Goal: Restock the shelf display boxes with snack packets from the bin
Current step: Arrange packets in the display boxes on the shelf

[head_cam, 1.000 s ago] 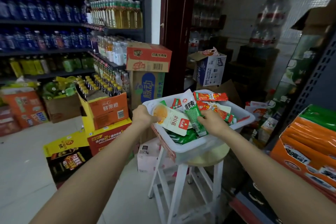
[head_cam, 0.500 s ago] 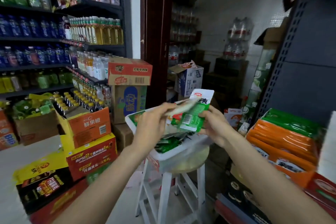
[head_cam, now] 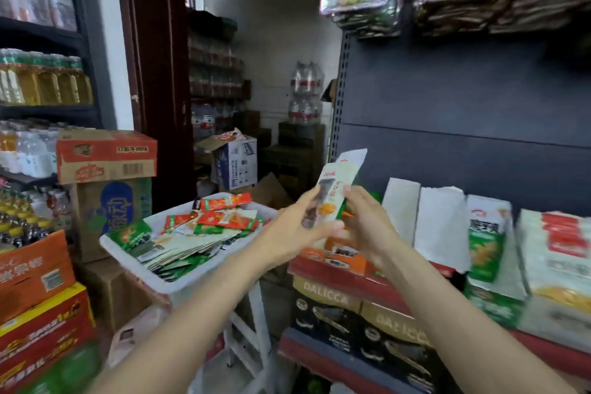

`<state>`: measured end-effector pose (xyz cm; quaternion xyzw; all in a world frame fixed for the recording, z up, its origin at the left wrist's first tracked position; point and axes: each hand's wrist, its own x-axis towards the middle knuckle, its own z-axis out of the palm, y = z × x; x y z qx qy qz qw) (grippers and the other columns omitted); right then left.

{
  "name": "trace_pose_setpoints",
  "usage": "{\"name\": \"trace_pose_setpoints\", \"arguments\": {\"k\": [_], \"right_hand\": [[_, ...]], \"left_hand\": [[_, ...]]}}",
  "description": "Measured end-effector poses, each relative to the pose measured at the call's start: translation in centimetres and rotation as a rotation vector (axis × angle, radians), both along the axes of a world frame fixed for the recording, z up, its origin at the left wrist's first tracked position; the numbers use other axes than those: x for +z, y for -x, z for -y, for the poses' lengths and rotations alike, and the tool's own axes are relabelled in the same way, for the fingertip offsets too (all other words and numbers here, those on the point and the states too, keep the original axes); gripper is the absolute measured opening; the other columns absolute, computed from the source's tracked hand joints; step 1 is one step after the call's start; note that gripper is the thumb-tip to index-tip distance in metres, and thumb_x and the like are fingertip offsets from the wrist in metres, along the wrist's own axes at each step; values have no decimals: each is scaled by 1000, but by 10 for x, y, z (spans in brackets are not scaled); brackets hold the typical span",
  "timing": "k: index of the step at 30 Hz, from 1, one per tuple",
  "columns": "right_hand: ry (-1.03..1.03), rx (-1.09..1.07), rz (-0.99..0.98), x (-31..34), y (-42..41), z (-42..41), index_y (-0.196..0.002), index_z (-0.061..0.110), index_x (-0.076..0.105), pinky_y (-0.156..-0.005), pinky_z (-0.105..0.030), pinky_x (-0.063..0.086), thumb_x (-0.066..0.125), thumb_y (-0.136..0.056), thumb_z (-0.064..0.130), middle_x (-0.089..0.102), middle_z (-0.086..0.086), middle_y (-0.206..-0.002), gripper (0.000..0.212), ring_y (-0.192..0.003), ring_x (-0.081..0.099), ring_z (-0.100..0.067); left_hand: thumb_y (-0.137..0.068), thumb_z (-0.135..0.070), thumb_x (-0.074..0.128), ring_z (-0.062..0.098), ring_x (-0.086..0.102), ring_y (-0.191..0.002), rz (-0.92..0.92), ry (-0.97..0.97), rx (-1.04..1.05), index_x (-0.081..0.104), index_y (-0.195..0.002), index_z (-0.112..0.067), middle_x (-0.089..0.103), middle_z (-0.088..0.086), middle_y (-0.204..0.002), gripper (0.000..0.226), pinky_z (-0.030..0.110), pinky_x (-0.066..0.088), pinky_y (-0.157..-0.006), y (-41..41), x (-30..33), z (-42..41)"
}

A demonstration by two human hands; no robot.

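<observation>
Head view: your left hand (head_cam: 297, 230) and right hand (head_cam: 367, 227) are raised together between the bin (head_cam: 134, 253) and the shelf, both pinching a small stack of snack packets (head_cam: 332, 198) held upright; motion blur hides the exact finger placement. Treat the task as partly complete at best: the packets are out of the bin but not yet in any display box. The bin, resting on a white stool (head_cam: 252, 323), holds many loose red, green and white packets, so most of the restocking appears to remain. On the shelf to your right, the open display boxes (head_cam: 486, 240) stand side by side; their fill level cannot be determined.
</observation>
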<state>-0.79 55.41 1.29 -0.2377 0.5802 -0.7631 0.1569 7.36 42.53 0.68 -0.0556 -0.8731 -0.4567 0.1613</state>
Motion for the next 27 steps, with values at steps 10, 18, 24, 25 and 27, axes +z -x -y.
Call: {"name": "trace_pose_setpoints", "arguments": {"k": [10,18,24,25,27], "right_hand": [[-281,-563,-390,0,17,-107,-102,19,50,-80,-26,46,77,-76,24,53,-3,-106,38,-96,53,-14],[-134,-530,-265,7,33,-197,-98,17,62,-62,-34,57,60,-90,9,71,-2,-89,12,-75,69,-13],[-48,-784,-361,17,49,-273,-105,15,56,-73,-24,52,51,-94,4,66,-2,-102,16,-90,63,-10],[-72,-793,-359,18,52,-284,-107,13,56,-76,-26,52,51,-94,3,65,-5,-106,18,-94,63,-13],[-157,-787,-344,17,59,-300,-112,9,57,-78,-29,53,51,-93,2,66,-7,-110,21,-97,63,-17]], "left_hand": [[-98,-15,47,6,57,-103,-179,-436,-2,53,-115,-19,60,-4,-115,19,28,46,-95,56,7,-118],[-91,-8,59,14,62,-93,-187,-343,-9,53,-103,-18,63,-6,-101,17,26,50,-81,87,16,-167],[-83,-9,66,28,64,-98,-110,-479,90,47,-84,-28,65,8,-107,27,55,52,-84,150,9,-185],[-84,-8,64,27,63,-99,-104,-501,85,47,-86,-28,65,6,-106,27,54,52,-86,158,8,-189],[-86,-5,62,26,63,-101,-95,-520,67,46,-92,-28,64,4,-107,29,53,51,-88,169,8,-201]]}}
